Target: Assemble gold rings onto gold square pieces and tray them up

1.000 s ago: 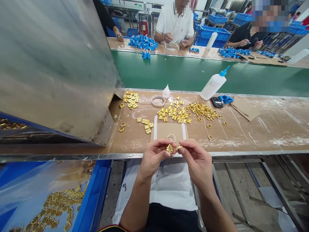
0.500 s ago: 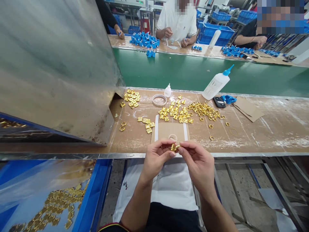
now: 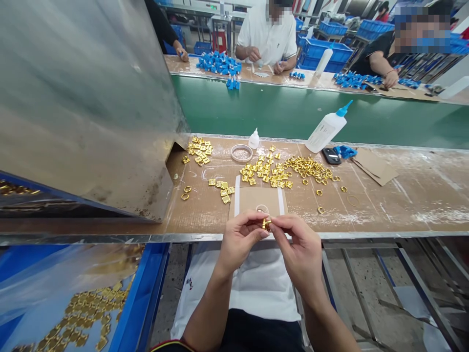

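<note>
Over the near edge of the bench, my left hand (image 3: pixel 234 242) pinches a small gold square piece (image 3: pixel 264 224) between thumb and fingers. My right hand (image 3: pixel 301 247) is closed on a gold ring (image 3: pixel 268 222), which meets the square piece; fingertips partly hide both. Below them lies a cardboard pad (image 3: pixel 252 198) with white tape strips. Several gold square pieces (image 3: pixel 224 191) rest left of the pad, and more lie behind it beside a heap of gold rings (image 3: pixel 309 167).
A large metal housing (image 3: pixel 88 107) blocks the left side. At the back stand a small white bottle (image 3: pixel 254 140), a tape roll (image 3: pixel 242 153) and a tilted glue bottle (image 3: pixel 327 129). Beyond the green belt (image 3: pixel 271 105), people handle blue pieces. A blue crate (image 3: pixel 146 288) holds gold parts lower left.
The ring has turned and come closer against the square piece. My right hand has shifted slightly left. Across the belt, the co-worker at right has lowered a hand to the table.
</note>
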Motion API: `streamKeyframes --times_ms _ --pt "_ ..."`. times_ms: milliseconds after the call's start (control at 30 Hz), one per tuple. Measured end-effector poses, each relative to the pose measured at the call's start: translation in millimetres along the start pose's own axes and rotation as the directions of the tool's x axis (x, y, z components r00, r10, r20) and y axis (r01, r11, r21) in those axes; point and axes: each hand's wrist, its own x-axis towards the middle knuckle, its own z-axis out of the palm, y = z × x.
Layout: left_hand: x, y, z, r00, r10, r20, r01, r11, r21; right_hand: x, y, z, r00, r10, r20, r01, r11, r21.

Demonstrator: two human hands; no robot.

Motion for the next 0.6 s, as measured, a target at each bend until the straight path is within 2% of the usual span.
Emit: streamKeyframes --times_ms 333,600 --pt "1.6 -1.1 3.4 0.998 -0.019 -0.059 0.022 0.998 0.058 -3.7 2.3 2.4 0.999 -0.043 0.012 0.044 0.995 -0.095" --pt "1.7 -3.9 0.6 1.000 -0.020 -0.023 0.020 1.000 0.013 -0.5 0.5 0.9 0.999 -0.040 0.003 0.040 0.998 -0.040"
